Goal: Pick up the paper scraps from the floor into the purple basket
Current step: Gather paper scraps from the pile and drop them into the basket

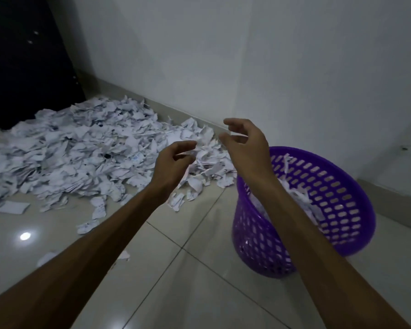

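Observation:
A big heap of white paper scraps (76,148) covers the floor along the wall on the left. The purple basket (337,210), perforated and partly filled with scraps, stands on the tiles at the right. My left hand (173,165) hovers in the air over the heap's near right edge, fingers loosely curled, with nothing clearly held. My right hand (244,143) is raised just left of the basket's rim, fingers spread and loosely bent, holding nothing. Both arms reach forward from the bottom of the view.
Loose scraps (90,224) lie scattered on the glossy tiles near the heap. A dark door or cabinet (26,62) stands at the far left behind the heap. The white wall (247,55) and its skirting run behind the heap and the basket.

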